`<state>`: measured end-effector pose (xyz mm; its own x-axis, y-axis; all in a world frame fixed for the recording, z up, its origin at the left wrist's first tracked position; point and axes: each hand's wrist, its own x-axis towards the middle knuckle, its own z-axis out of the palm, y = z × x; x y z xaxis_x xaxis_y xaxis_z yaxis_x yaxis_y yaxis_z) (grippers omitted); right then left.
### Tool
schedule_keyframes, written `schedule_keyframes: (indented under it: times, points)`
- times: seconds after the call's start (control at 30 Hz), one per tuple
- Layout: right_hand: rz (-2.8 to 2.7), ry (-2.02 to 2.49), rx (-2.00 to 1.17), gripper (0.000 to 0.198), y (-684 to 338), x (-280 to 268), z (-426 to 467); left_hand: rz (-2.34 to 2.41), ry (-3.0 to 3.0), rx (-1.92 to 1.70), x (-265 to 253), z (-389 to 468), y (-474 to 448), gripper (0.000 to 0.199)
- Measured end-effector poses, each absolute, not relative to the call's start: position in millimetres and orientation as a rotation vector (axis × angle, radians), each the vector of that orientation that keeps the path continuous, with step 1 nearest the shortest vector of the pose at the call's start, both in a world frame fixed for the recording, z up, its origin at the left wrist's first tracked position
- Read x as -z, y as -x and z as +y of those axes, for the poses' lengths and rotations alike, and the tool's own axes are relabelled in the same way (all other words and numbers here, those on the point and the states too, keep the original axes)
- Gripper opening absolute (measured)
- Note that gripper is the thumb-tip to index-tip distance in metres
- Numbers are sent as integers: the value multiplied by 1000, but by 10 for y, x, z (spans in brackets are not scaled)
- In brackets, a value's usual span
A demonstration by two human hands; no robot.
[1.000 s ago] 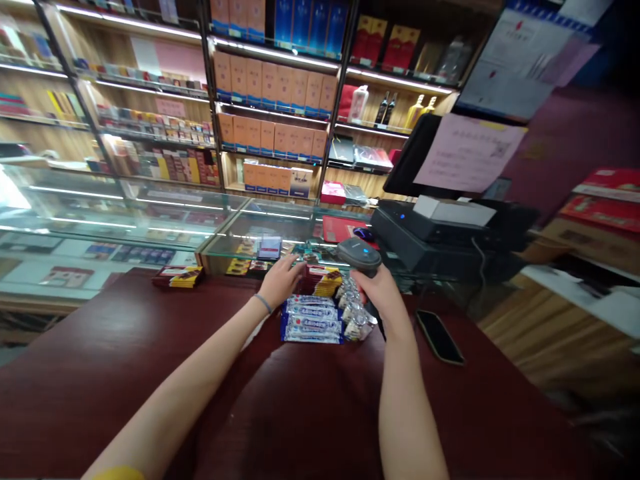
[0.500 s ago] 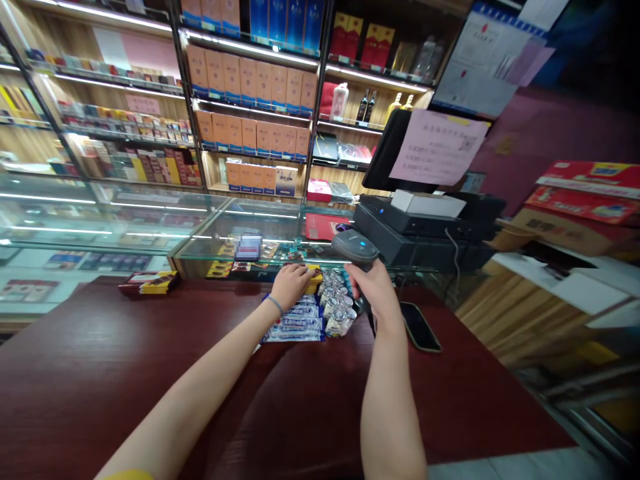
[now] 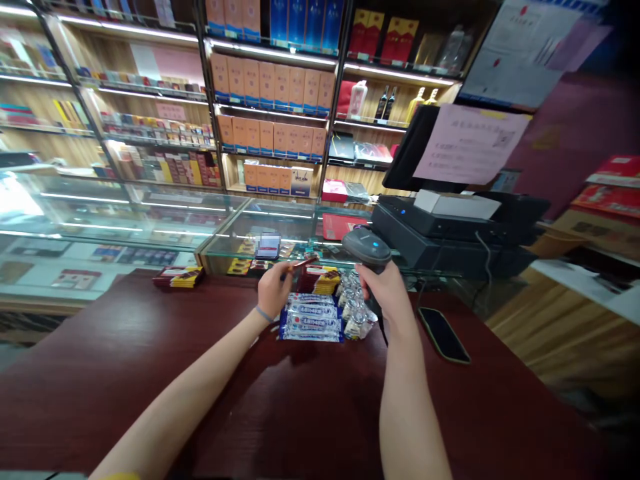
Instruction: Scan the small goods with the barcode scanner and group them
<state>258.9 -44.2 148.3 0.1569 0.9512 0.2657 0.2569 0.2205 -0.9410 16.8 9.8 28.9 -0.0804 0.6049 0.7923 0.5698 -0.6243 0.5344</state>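
My right hand (image 3: pixel 387 287) is wrapped round the handle of a dark grey barcode scanner (image 3: pixel 367 245), its head tilted toward the left with a blue light on top. My left hand (image 3: pixel 275 290) pinches a thin dark-red packet (image 3: pixel 304 261), seen nearly edge-on. Just below that packet lies a stack of yellow and dark-red packets (image 3: pixel 323 280). In front of the stack are several blue and white stick packets (image 3: pixel 313 319), laid in a row. Small clear-wrapped pieces with silvery tops (image 3: pixel 356 310) sit beside them, under the scanner.
A second stack of yellow and dark-red packets (image 3: pixel 179 276) is at the counter's left. A phone (image 3: pixel 444 335) lies to the right on the dark red counter (image 3: pixel 280 407). Behind are a glass display case (image 3: pixel 225 233), a screen with a pink sheet (image 3: pixel 467 143) and stocked shelves.
My left hand has lifted off the yellow and dark-red stack and moved left with one thin packet. My right hand still holds the scanner. The camera view has shifted slightly left.
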Motion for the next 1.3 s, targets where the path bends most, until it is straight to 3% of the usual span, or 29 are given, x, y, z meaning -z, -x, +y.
schedule_keyframes:
  times: [0.2, 0.37, 0.83, 1.1, 1.3]
  points:
    - [-1486, 1258, -759, 20, -2245, -1424, -455, 1144, -1019, -2014, -29, 8, 451, 33]
    - [-1628, 1303, -745, 32, -1902, -1256, -409, 999, -615, -2012, 173, -15, 896, 36]
    - [-2091, 1420, -753, 45, -1034, -590, -491, 987, -326, -2033, 392, 67, 1253, 28]
    - [-2167, 1451, -734, 35, -990, -571, -519, 946, -424, -2047, 445, 95, 1253, 29]
    - [-2154, 1480, -718, 39, -999, -590, -515, 1016, -329, -2059, 441, 116, 1250, 32]
